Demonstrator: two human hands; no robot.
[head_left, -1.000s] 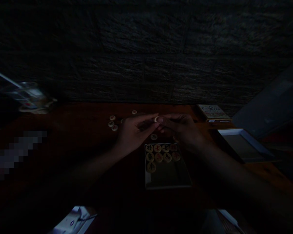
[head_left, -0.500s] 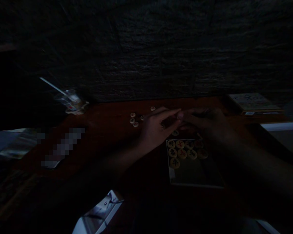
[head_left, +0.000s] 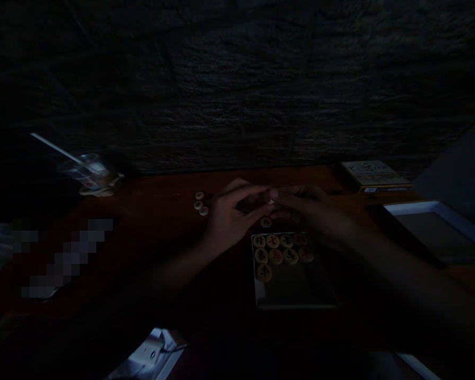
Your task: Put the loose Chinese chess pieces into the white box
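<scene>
A very dark view looks down onto a reddish-brown counter (head_left: pixel 154 221) set against a rough, dark wall. My left hand (head_left: pixel 229 216) and my right hand (head_left: pixel 311 211) meet fingertip to fingertip above the middle of the counter. Each grip is narrowed to a pinch, with thumb and fingers drawn close. A small pale piece (head_left: pixel 270 201) shows right where the tips meet (it looks like the edge of a round game disc, though the light is too poor to be sure). I cannot tell which grip has hold of it, or whether both do.

Just below the meeting fingers, one loose disc (head_left: pixel 265 222) lies flat on the counter, just beyond the far edge of a shallow rectangular box (head_left: pixel 296 302). Nine cream discs (head_left: pixel 276 256), marked with black or red characters, lie face up in the far part of the box. There are four in one row, four in the next, and one alone at the left of a third row.

To the left of my left hand, three more discs (head_left: pixel 199 203) sit in a tight cluster on the counter. At the far left, a clear plastic cup (head_left: pixel 87 171) with a straw stands near the wall. At the far right lies a flat printed booklet (head_left: pixel 374 174), with a white-framed tray (head_left: pixel 439 211) nearer to me.
</scene>
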